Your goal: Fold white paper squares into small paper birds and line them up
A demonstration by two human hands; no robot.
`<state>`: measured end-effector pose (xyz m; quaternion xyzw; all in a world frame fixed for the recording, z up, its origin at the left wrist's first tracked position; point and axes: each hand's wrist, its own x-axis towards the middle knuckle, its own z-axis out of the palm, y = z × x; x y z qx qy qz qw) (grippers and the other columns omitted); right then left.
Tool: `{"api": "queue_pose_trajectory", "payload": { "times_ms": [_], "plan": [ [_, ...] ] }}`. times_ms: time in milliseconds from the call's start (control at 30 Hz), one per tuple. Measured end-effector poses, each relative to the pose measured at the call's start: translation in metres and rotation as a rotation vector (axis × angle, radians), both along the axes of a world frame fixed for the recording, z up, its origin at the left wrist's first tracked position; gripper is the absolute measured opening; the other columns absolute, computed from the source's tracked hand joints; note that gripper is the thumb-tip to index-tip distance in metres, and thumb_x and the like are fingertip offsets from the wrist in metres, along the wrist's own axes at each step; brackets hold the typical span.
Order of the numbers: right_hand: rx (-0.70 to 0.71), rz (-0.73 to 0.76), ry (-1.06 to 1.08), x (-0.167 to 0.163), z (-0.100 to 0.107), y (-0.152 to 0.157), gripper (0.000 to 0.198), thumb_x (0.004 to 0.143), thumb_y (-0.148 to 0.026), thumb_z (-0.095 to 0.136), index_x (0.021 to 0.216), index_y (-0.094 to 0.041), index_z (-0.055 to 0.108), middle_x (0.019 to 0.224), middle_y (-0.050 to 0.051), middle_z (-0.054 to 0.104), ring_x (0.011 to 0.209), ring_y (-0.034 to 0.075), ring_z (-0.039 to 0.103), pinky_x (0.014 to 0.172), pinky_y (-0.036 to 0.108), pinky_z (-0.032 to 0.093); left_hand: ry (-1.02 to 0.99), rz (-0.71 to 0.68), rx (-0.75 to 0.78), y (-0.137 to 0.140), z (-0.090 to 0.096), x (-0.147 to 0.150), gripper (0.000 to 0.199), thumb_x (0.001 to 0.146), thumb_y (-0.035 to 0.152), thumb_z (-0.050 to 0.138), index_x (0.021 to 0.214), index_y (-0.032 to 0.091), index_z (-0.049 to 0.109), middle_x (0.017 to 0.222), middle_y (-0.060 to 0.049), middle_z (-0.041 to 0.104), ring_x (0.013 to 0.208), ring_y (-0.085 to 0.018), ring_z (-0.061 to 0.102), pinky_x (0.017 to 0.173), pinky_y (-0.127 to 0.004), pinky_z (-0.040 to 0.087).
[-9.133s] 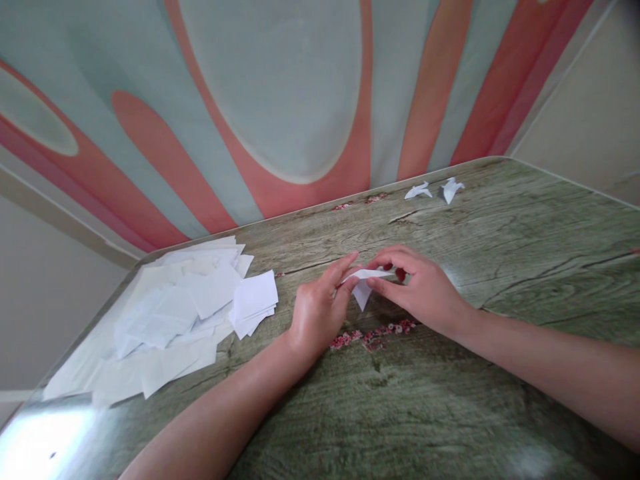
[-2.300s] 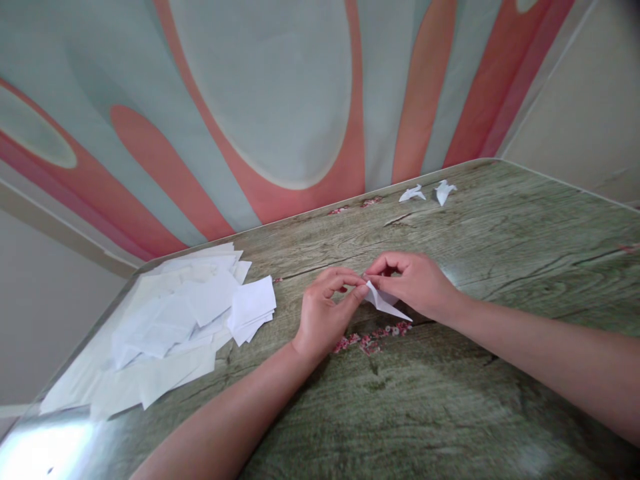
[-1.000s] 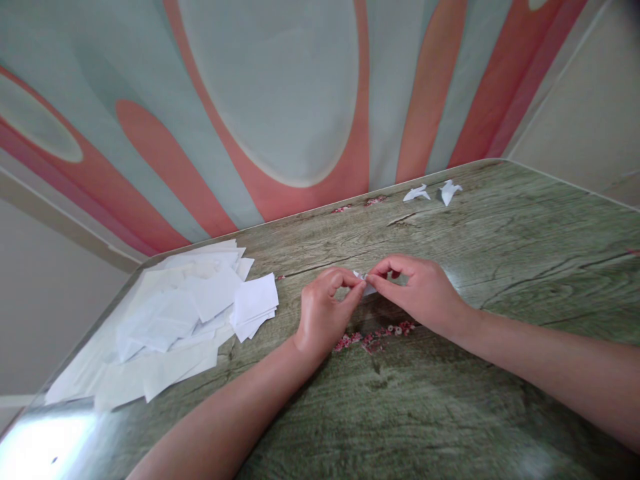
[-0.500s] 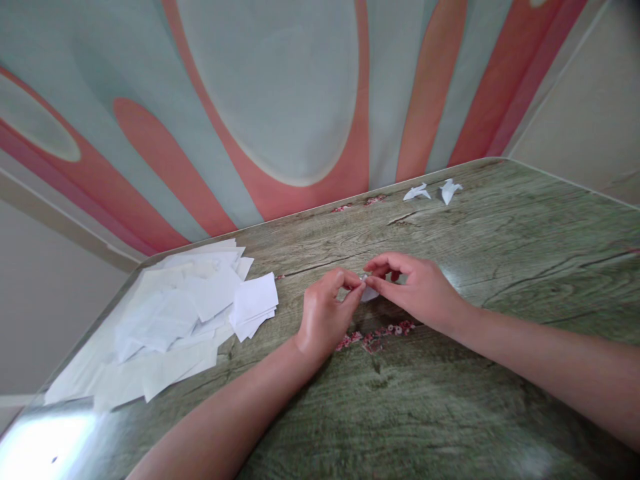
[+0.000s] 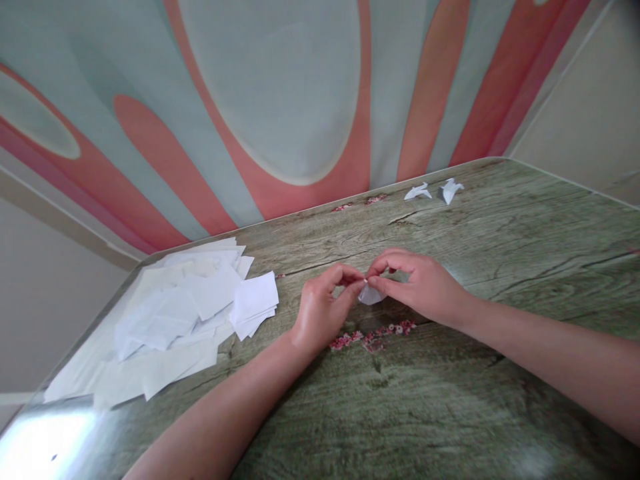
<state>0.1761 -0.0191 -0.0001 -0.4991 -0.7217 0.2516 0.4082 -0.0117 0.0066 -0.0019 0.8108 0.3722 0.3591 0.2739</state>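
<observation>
A small folded piece of white paper (image 5: 371, 295) is pinched between my two hands near the middle of the table. My left hand (image 5: 326, 303) grips its upper left edge with thumb and fingertips. From the other side, my right hand (image 5: 420, 283) pinches the same edge, its fingertips almost touching the left ones. The fingers hide the top of the paper, so its exact folded shape is unclear. At the far edge lie two folded white paper birds, one on the left (image 5: 418, 192) and one on the right (image 5: 451, 191).
A loose heap of white paper sheets (image 5: 170, 317) spreads over the left of the wood-patterned table (image 5: 400, 407). Beside it lies a small stack of square white papers (image 5: 256, 298). A painted wall (image 5: 275, 87) rises behind the table's far edge.
Both hands still pinch the folded paper, and their fingertips have shifted a little closer together. More of the paper shows below the fingers now.
</observation>
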Motion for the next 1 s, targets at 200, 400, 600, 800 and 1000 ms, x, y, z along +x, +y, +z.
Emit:
{"api": "queue_pose_trajectory", "payload": {
  "times_ms": [200, 400, 600, 800, 1000],
  "plan": [
    [-0.019, -0.073, 0.049, 0.005, -0.002, 0.003, 0.009, 0.084, -0.025, 0.058, 0.081, -0.022, 0.066, 0.086, 0.001, 0.068, 0.084, 0.017, 0.06, 0.078, 0.031, 0.044, 0.073, -0.14, 0.12, 0.005, 0.008, -0.007, 0.007, 0.085, 0.023, 0.06, 0.087, 0.019, 0.066, 0.088, -0.003, 0.069, 0.087, -0.016, 0.063, 0.084, -0.031, 0.048],
    [0.007, -0.098, 0.045, 0.005, -0.002, 0.003, 0.01, 0.084, -0.025, 0.058, 0.081, -0.022, 0.067, 0.084, 0.001, 0.068, 0.082, 0.017, 0.06, 0.075, 0.031, 0.044, 0.136, -0.092, 0.136, 0.004, -0.003, -0.005, 0.012, 0.082, 0.023, 0.063, 0.094, 0.019, 0.062, 0.09, -0.004, 0.067, 0.087, -0.017, 0.062, 0.082, -0.031, 0.047],
    [0.072, -0.082, 0.051, 0.001, -0.001, 0.0, 0.01, 0.084, -0.024, 0.057, 0.082, -0.022, 0.066, 0.084, 0.002, 0.068, 0.082, 0.018, 0.061, 0.077, 0.032, 0.046, 0.134, -0.011, 0.103, 0.004, -0.008, -0.002, 0.006, 0.082, 0.022, 0.062, 0.087, 0.019, 0.064, 0.081, -0.002, 0.067, 0.077, -0.014, 0.061, 0.074, -0.027, 0.048],
    [0.117, -0.074, 0.057, 0.001, -0.002, -0.001, 0.008, 0.083, -0.022, 0.058, 0.081, -0.022, 0.065, 0.084, 0.002, 0.068, 0.083, 0.018, 0.061, 0.077, 0.032, 0.046, 0.072, 0.066, 0.001, 0.004, -0.005, -0.001, 0.007, 0.081, 0.022, 0.062, 0.076, 0.019, 0.066, 0.073, 0.0, 0.068, 0.068, -0.013, 0.06, 0.067, -0.025, 0.047],
    [0.121, -0.076, 0.056, 0.0, -0.002, -0.002, 0.007, 0.084, -0.022, 0.058, 0.08, -0.022, 0.065, 0.084, 0.001, 0.067, 0.083, 0.017, 0.061, 0.077, 0.032, 0.046, 0.073, 0.059, -0.015, 0.006, -0.002, -0.002, 0.006, 0.081, 0.023, 0.063, 0.079, 0.02, 0.068, 0.075, 0.001, 0.069, 0.068, -0.012, 0.061, 0.066, -0.025, 0.047]
  ]
}}
